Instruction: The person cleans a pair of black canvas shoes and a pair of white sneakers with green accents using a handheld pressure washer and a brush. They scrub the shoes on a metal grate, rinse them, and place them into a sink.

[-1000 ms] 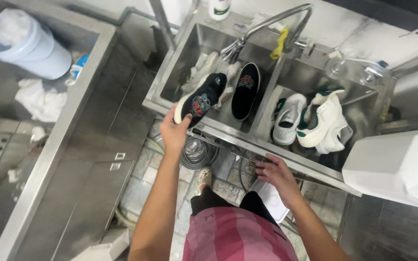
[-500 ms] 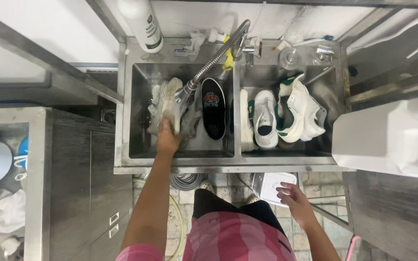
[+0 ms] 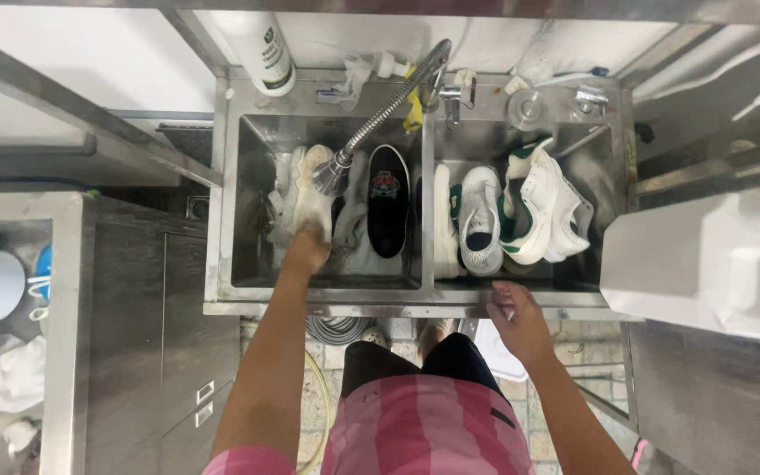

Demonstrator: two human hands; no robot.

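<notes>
Head view shows the left hand (image 3: 307, 249) in the steel double sink's (image 3: 327, 297) left basin, fingers closed around a dirty white sneaker (image 3: 305, 189) beside a black shoe (image 3: 389, 199). Right hand (image 3: 518, 318) grips the rim, fingers curled. White-and-green sneakers (image 3: 521, 207) wait in the right basin, so washing looks barely begun.

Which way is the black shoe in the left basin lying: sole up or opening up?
Opening up. The black shoe lies in the left basin with its insole showing, beside the white shoe that the left hand reaches for.
</notes>
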